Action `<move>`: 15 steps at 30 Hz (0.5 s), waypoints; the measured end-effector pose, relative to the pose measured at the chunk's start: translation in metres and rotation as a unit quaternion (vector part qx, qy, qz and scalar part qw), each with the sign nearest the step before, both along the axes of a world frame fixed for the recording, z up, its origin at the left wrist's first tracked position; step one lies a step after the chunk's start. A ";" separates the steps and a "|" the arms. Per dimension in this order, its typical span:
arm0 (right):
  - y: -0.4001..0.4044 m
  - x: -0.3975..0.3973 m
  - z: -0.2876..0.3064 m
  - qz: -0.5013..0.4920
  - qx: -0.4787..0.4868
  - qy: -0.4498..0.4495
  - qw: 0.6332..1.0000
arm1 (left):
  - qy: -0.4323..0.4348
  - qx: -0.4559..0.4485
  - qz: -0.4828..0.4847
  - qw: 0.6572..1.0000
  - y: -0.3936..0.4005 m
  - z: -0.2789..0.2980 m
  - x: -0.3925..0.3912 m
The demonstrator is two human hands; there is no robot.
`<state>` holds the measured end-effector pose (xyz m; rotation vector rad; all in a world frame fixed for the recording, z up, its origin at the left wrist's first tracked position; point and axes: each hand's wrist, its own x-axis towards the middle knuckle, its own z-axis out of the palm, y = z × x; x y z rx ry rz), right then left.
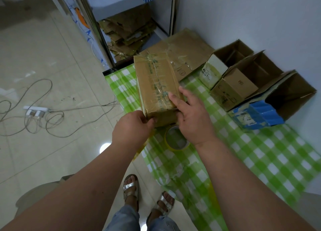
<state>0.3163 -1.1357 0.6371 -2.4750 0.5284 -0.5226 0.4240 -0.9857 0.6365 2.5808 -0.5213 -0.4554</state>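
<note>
firmly the left hand (133, 126) grips the near corner of the box (156, 84); the right hand (192, 116) lies spread on it.

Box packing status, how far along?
Done: the brown cardboard box is closed, clear tape strips across its top. In hand: left hand grips its near corner, right hand rests flat on its near right edge. The yellowish tape roll lies on the green-checked tablecloth below the hands. Left, probably: three open cardboard boxes by the wall, one blue, untaped.

Home packing corner, cardboard boxes (243, 84), checked tablecloth (260, 152), tiled floor (43, 74)
</note>
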 end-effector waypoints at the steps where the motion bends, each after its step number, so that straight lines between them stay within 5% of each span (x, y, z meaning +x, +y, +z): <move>1: 0.001 -0.002 0.000 -0.008 0.007 -0.001 1.000 | 0.016 -0.004 0.003 1.000 0.003 0.000 -0.001; 5: 0.011 -0.014 0.000 -0.088 0.071 0.001 0.994 | 0.134 -0.092 0.087 0.983 0.019 0.002 -0.005; 9: 0.038 -0.027 -0.001 -0.195 0.208 0.003 0.958 | 0.280 -0.226 0.160 0.919 0.029 0.015 -0.016; 15: 0.088 -0.047 0.018 -0.045 0.448 0.024 0.893 | 0.326 -0.337 0.185 0.864 0.029 0.039 -0.030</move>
